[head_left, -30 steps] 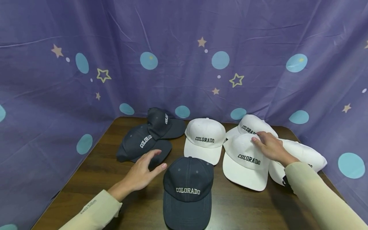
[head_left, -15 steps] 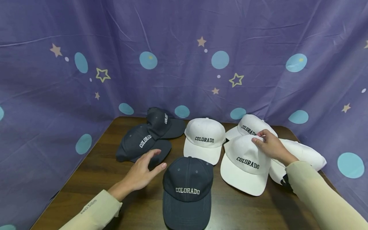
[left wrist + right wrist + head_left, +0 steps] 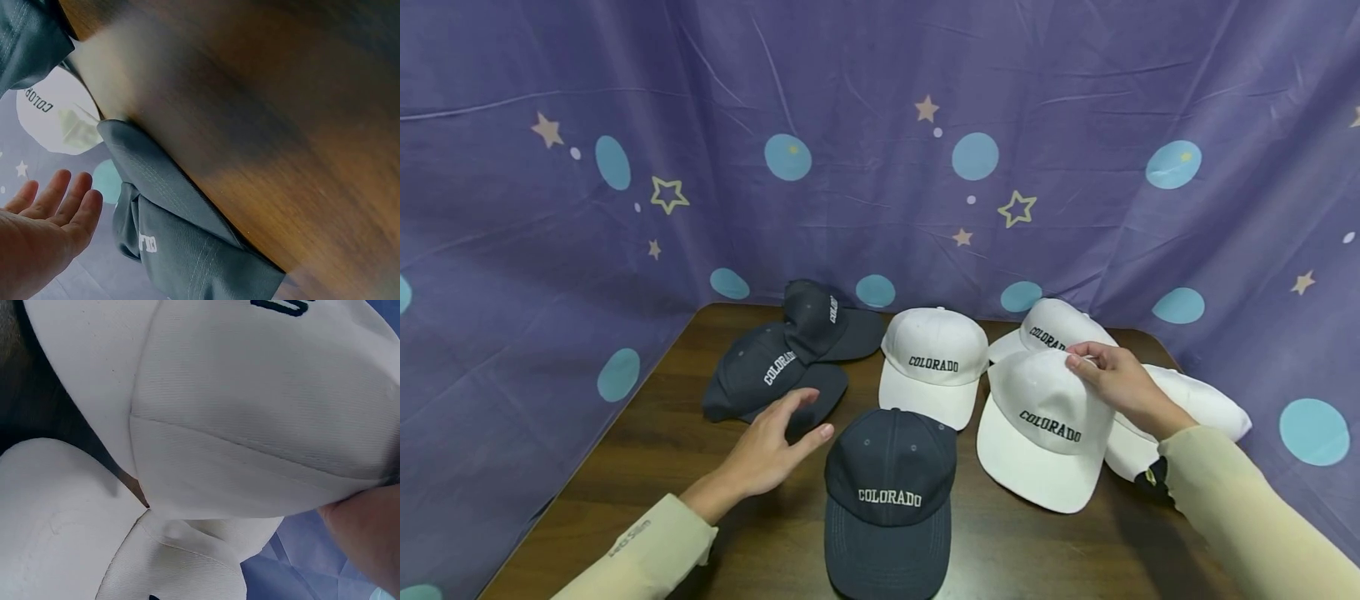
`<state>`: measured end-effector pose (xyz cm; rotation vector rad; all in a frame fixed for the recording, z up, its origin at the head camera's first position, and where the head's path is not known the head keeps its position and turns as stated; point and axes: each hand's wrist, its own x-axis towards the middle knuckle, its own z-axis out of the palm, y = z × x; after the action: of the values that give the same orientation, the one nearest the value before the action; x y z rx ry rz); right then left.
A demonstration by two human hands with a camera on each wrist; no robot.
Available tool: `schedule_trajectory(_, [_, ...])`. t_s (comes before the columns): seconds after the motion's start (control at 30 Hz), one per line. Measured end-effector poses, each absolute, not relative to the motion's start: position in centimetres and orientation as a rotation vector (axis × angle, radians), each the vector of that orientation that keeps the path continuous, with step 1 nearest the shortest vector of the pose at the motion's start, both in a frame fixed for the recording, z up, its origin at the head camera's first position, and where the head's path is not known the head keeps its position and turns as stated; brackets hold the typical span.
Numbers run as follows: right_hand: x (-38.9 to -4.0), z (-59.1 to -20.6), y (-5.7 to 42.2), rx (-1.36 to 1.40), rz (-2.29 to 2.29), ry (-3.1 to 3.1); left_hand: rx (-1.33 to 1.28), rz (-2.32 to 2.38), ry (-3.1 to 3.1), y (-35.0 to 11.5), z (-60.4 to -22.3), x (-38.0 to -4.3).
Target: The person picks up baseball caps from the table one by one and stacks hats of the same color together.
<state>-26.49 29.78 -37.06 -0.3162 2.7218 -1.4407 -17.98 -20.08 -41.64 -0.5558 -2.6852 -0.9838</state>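
At the right of the table, my right hand (image 3: 1123, 383) pinches the crown top of a white baseball cap (image 3: 1049, 421) lettered COLORADO, its brim facing me. That cap fills most of the right wrist view, with part of the hand (image 3: 369, 534) at its edge. My left hand (image 3: 767, 450) is held over the left side, fingers apart and holding nothing. It lies between a dark navy cap (image 3: 891, 496) at the front middle and two navy caps, one (image 3: 760, 367) overlapping the other (image 3: 820, 321). In the left wrist view the left hand (image 3: 59, 222) is spread beside a navy cap (image 3: 181, 225).
Another white cap (image 3: 934, 358) sits at the back middle. Two more white caps, one behind (image 3: 1060, 321) and one at the right (image 3: 1195, 404), stand close around the held cap. The brown wooden table (image 3: 1022, 550) ends at a purple patterned curtain (image 3: 880, 167).
The white cap in my right hand has shifted slightly toward me, and its crown has turned a little. My right hand has moved slightly right. The left hand has stayed nearly still.
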Motion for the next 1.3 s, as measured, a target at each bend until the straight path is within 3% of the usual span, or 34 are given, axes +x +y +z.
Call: schedule_trajectory(1.3, [-22.2,-37.1,28.7,-0.560,-1.596,2.376,-0.561,-0.904,-2.703,-20.8,-41.8,-17.2])
